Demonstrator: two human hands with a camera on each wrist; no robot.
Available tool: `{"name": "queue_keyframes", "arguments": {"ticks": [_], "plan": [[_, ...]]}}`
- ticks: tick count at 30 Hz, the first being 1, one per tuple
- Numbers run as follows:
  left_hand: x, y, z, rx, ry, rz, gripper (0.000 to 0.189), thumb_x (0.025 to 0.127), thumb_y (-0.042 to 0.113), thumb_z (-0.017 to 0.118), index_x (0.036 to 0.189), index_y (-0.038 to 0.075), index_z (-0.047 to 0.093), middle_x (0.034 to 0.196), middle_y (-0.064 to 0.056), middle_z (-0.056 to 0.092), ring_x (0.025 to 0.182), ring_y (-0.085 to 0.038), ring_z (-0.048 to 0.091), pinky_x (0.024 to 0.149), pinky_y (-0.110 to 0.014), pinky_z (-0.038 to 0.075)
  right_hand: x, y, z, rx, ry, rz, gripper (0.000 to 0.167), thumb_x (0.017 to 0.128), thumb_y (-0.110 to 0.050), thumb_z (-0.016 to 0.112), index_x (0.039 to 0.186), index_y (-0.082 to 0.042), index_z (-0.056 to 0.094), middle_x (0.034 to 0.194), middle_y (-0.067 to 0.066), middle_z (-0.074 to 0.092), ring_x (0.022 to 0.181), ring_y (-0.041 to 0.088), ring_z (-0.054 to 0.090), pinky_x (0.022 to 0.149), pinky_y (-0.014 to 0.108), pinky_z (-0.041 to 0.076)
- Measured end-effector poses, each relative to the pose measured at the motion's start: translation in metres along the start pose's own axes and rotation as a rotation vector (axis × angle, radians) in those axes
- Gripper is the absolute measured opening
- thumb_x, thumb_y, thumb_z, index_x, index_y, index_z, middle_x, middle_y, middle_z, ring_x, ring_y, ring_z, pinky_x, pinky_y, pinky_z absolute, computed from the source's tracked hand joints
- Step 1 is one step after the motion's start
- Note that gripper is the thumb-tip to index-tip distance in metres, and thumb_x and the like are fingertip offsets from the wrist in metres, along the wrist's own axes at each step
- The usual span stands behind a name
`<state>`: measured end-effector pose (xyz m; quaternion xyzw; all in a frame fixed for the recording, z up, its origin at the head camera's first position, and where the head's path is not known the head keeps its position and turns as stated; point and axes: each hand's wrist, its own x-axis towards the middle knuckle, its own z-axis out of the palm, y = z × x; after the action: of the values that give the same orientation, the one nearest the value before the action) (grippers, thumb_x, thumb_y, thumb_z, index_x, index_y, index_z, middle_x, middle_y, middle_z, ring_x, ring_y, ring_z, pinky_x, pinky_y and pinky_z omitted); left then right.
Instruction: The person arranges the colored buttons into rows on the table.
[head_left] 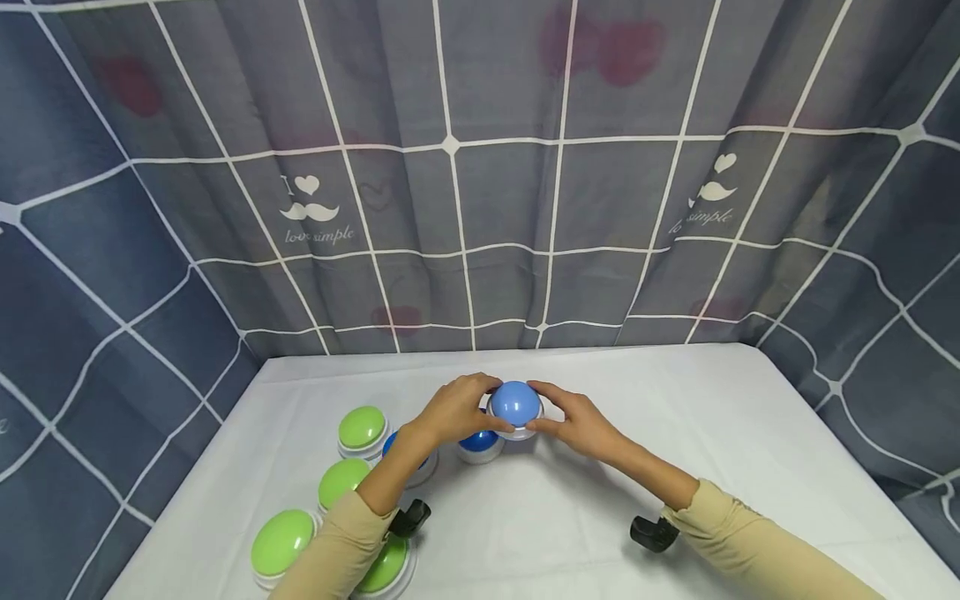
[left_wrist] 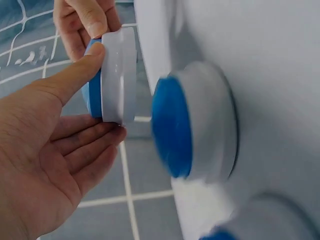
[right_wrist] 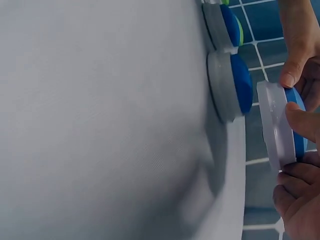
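Observation:
Both hands hold one dome-topped push button (head_left: 516, 404), light blue over a white round base, above the table's far middle part. My left hand (head_left: 461, 406) pinches its left side, thumb on the near edge. From the right side, my right hand (head_left: 581, 423) grips the same button in thumb and fingers. In the left wrist view the held button (left_wrist: 118, 80) is off the table, its base turned toward the cloth. A darker blue button (head_left: 480, 455) stands on the table just left of it, partly covered by the left hand. Another blue button (head_left: 424, 473) is partly behind the left forearm.
Several green buttons stand at the left: a far one (head_left: 362, 427), a middle one (head_left: 343, 481), a near one (head_left: 282, 542) and one (head_left: 386, 568) partly under the left sleeve. White cloth covers the table (head_left: 750, 433). A grey checked curtain (head_left: 495, 200) hangs behind and beside it.

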<state>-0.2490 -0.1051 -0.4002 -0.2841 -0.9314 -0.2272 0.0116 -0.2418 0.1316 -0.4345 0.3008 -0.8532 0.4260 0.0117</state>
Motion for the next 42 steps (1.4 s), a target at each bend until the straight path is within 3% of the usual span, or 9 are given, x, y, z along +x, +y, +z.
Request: {"name": "queue_keyframes", "arguments": {"ticks": [8,14,31,42], "plan": [[0.013,0.01,0.028,0.06,-0.039,0.018,0.066,0.075,0.049,0.085,0.122,0.007,0.066,0.115,-0.001,0.068,0.105,-0.016,0.063,0.083,-0.036,0.054,-0.023,0.021,-0.008,-0.037,-0.017,0.009,0.061,0.09,-0.022,0.075,0.141,0.0,0.051,0.138,0.018,0.056,0.128,0.04,0.049,0.102,0.059,0.04],[0.015,0.01,0.04,0.058,-0.064,-0.001,0.066,0.075,0.048,0.085,0.123,0.007,0.066,0.116,-0.001,0.068,0.103,-0.015,0.063,0.083,-0.034,0.053,-0.029,0.029,-0.004,-0.032,-0.028,0.034,0.06,0.091,-0.022,0.074,0.14,0.003,0.05,0.138,0.022,0.055,0.129,0.044,0.047,0.103,0.06,0.038],[0.013,0.006,0.045,0.078,-0.094,0.01,0.066,0.079,0.046,0.082,0.127,0.005,0.064,0.12,-0.003,0.067,0.109,-0.016,0.062,0.091,-0.032,0.051,-0.03,0.036,0.005,-0.052,-0.081,0.103,0.066,0.094,-0.028,0.07,0.145,0.004,0.043,0.143,0.026,0.048,0.134,0.044,0.042,0.108,0.057,0.033],[0.008,0.0,0.045,0.09,-0.071,0.007,0.067,0.079,0.047,0.082,0.128,0.006,0.064,0.122,-0.003,0.067,0.112,-0.017,0.061,0.093,-0.033,0.05,-0.027,0.034,0.01,-0.031,-0.093,0.129,0.077,0.089,-0.033,0.075,0.147,0.005,0.04,0.146,0.026,0.045,0.136,0.044,0.039,0.11,0.057,0.03]]}}
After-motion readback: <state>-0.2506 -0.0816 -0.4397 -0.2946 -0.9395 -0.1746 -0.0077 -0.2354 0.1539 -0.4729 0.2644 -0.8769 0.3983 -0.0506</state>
